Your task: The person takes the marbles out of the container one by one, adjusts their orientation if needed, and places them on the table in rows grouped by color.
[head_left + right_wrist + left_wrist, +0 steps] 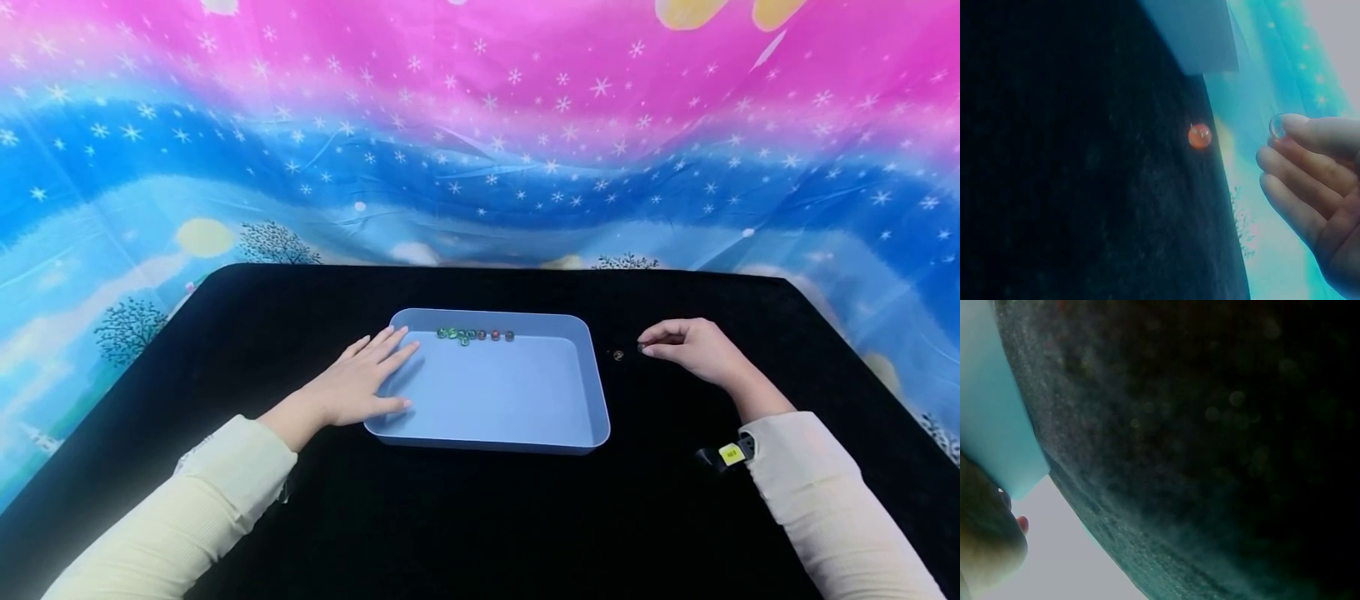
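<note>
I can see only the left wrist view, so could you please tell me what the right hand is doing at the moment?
Observer: The right hand is pinching a clear marble between thumb and finger.
Operator: Thank you. Would you kindly say whether any other marble lies near that hand?
Observer: Yes, an orange marble lies on the black cloth, between the right hand and the blue tray.
Operator: And may I ask what is inside the tray?
Observer: A group of marbles, some green and some reddish, sits near the tray's far wall.
</note>
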A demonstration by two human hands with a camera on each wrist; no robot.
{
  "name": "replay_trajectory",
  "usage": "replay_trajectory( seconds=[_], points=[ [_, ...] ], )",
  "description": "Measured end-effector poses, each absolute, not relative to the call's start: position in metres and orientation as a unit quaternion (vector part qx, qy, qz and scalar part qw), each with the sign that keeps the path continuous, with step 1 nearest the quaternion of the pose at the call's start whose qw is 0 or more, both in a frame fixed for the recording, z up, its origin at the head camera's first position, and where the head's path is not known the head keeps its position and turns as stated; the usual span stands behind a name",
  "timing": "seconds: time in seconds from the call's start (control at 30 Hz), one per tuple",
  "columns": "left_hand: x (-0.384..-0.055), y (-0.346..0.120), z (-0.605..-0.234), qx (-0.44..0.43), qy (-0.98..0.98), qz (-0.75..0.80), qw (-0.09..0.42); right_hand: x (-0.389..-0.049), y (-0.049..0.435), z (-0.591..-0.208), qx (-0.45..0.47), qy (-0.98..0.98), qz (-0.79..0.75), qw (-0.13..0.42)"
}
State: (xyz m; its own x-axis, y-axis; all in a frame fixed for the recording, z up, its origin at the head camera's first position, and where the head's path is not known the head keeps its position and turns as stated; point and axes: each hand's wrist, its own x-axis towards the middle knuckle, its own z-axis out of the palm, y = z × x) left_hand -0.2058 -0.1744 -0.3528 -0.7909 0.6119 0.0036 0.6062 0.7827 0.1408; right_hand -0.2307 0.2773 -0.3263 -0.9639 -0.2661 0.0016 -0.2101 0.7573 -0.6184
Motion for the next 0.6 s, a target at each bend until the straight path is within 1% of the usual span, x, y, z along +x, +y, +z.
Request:
replay_trajectory(
  seconds=[0.23,0.6],
  points=[
    [-0.206,-0.174,-0.353,0.319,0.945,0.064,0.029,-0.235,0.289,-0.333,-0.126,0.939,-0.315,0.050],
    [-0.204,-0.174,-0.351,0.322,0.944,0.071,0.022,-0.243,0.300,-0.341,-0.130,0.944,-0.297,0.054]
  ],
)
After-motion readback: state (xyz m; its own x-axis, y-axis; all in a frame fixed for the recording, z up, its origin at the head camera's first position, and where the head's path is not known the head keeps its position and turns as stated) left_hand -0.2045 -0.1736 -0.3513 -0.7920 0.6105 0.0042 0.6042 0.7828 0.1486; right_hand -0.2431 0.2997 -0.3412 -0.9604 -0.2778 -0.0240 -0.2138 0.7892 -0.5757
